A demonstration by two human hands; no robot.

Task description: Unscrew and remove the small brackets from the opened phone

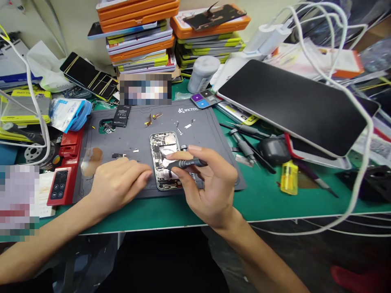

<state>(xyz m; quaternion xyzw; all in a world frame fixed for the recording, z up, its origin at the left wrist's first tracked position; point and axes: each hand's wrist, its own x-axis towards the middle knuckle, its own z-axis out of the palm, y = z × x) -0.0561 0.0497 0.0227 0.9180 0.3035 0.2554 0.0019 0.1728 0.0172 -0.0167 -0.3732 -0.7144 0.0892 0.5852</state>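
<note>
An opened phone [158, 174] lies on a grey work mat [134, 140], its circuit boards and inner parts exposed. My right hand [210, 183] is over its right side, with a dark-handled screwdriver [189, 163] pinched in the fingers. Its tip points left over the phone's inside; I cannot tell if it touches. Just left of the phone, my left hand [119, 183] is curled closed, back upward; whatever its fingers may hold is hidden. A black phone battery [122, 116] rests at the mat's upper left. Small loose metal parts [179, 129] and flex pieces [148, 121] lie above the phone.
A red device with buttons [62, 179] borders the mat's left side. Orange and grey boxes [140, 36] are stacked behind. On the right are a large dark tablet [293, 101], several screwdrivers [242, 144], a yellow lighter-like item [288, 178] and a looping white cable [363, 162].
</note>
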